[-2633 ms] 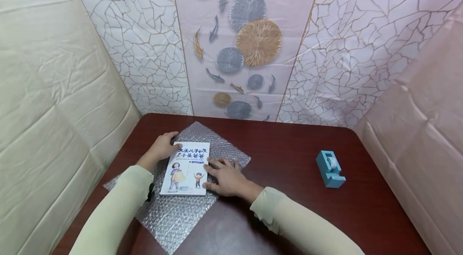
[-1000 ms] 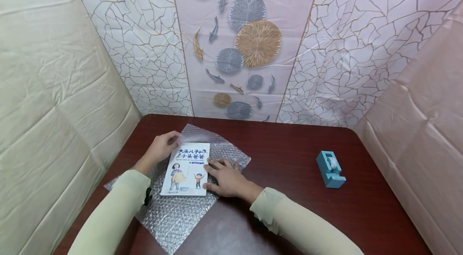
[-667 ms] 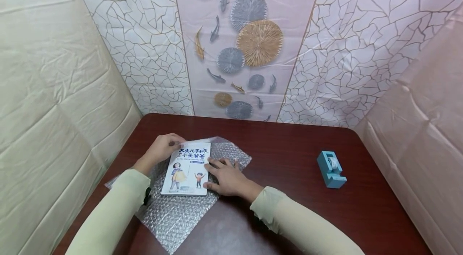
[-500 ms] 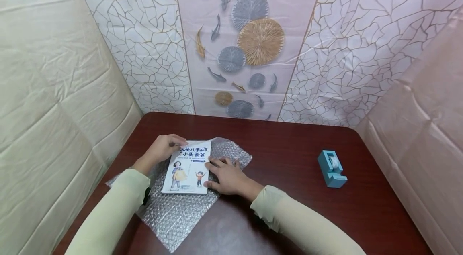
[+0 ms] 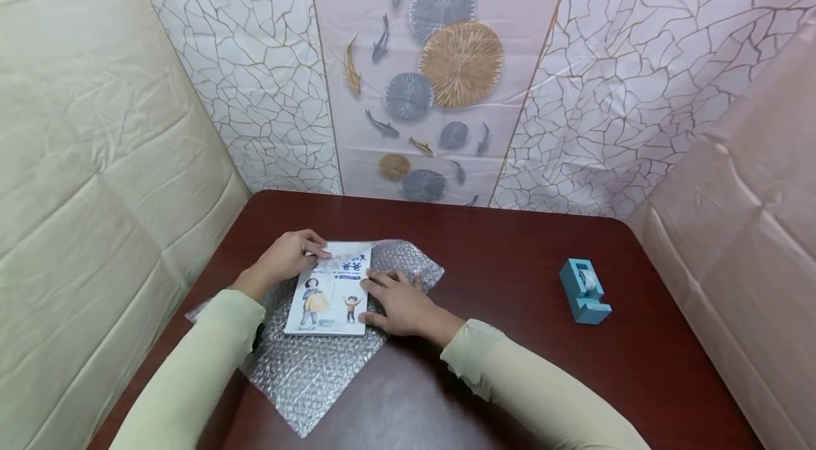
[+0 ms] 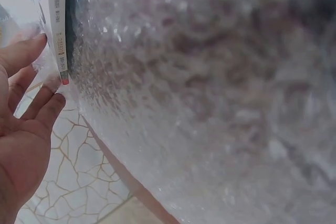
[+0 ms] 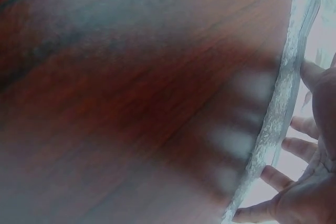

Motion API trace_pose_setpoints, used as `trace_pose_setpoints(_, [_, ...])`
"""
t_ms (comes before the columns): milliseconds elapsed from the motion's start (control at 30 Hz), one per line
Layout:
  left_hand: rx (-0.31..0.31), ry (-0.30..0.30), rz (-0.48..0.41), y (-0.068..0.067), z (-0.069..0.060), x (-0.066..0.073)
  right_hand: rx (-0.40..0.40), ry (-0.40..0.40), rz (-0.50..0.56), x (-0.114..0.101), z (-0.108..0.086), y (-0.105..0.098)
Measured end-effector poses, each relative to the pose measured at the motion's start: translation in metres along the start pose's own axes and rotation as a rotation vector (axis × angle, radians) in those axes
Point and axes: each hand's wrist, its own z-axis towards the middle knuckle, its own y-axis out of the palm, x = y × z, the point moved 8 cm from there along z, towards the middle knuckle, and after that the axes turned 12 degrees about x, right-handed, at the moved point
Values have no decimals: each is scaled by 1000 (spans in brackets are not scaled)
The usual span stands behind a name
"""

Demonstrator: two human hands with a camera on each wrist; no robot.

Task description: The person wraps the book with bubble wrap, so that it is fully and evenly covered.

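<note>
Bubble wrap [image 5: 306,375] newly folded, left hand [image 5: 294,253] pinching it, book [image 5: 330,302] between, right hand [image 5: 406,305] outspread

The book [image 5: 336,300] is showing white with dark-blue lettering and multicoloured figures, and the bubble wrap [image 5: 312,372] is glinting silvery. The counter [image 5: 497,280] is gleaming dark red-brown; the tape dispenser [image 5: 580,288] is showing turquoise. The backdrop [image 5: 408,96] is bearing grey and gold discs and fish on pale pink.
</note>
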Motion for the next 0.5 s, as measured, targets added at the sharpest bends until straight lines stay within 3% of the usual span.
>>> trace_pose_setpoints(133, [-21, 5, 31, 1, -1, 1, 3, -2, -6, -1, 0, 0])
trace_pose_setpoints(367, [-10, 101, 105, 1, -4, 10, 16, -4, -26, -1, 2, 0])
trace_pose_setpoints(500, [-32, 85, 124, 3, -6, 11, 13, -4, -28, 0, 3, 2])
